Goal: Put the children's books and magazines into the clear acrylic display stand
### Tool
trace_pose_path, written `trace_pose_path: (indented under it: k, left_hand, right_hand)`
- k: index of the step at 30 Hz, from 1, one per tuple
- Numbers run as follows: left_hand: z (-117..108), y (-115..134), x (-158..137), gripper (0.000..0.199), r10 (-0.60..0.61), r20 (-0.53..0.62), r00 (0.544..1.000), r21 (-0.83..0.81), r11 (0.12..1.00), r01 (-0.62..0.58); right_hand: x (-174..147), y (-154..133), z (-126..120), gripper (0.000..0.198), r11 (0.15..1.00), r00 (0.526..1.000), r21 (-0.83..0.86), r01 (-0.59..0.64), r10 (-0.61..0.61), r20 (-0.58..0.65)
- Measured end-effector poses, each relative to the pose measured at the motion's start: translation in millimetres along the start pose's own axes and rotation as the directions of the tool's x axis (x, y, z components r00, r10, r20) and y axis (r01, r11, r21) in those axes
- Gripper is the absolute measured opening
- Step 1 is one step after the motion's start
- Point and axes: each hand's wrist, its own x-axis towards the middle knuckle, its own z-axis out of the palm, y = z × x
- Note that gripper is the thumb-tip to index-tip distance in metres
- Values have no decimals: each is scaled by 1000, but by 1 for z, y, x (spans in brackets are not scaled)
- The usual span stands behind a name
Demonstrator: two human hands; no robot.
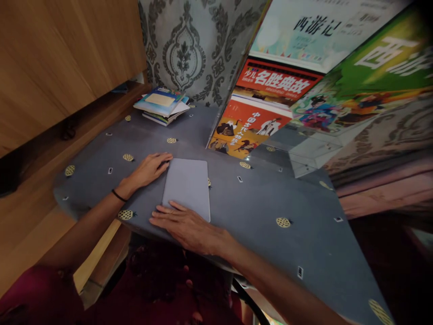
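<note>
A flat, plain grey-lavender notebook or tablet-like thing (187, 185) with rounded corners lies on the desk in front of me; I cannot tell which of the two it is. At its upper left edge rests my left hand (150, 170), palm down on the cloth, fingers stretched towards the corner. My right hand (186, 227) lies across its near edge with the fingers laid out flat, partly covering that edge and the lower left corner. Neither hand is wrapped round anything. A dark band (119, 196) circles my left wrist.
The desk wears a blue-grey cloth (250, 234) with pineapple prints. Several books (162, 104) are piled at the back left. A clear stand at the right holds upright books, including an orange one (246, 128). A wooden cabinet (71, 54) borders the left side.
</note>
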Motion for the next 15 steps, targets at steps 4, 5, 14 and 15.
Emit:
trace_pose_path:
  k: [4, 5, 14, 15]
  left_hand:
    - [1, 1, -3, 49, -5, 16, 1000, 67, 998, 4]
    - [1, 2, -4, 53, -6, 18, 1000, 86, 996, 4]
    - [-3, 22, 2, 48, 50, 48, 998, 265, 962, -61]
    - [-1, 26, 4, 45, 62, 61, 996, 282, 956, -76]
  right_hand:
    - [-6, 19, -12, 47, 990, 986, 118, -74, 91, -142]
    - [-8, 31, -17, 45, 984, 967, 129, -119, 144, -210]
    - [-31, 142, -57, 45, 907, 747, 135, -398, 407, -526]
    - [-32, 145, -57, 46, 912, 749, 147, -382, 399, -529]
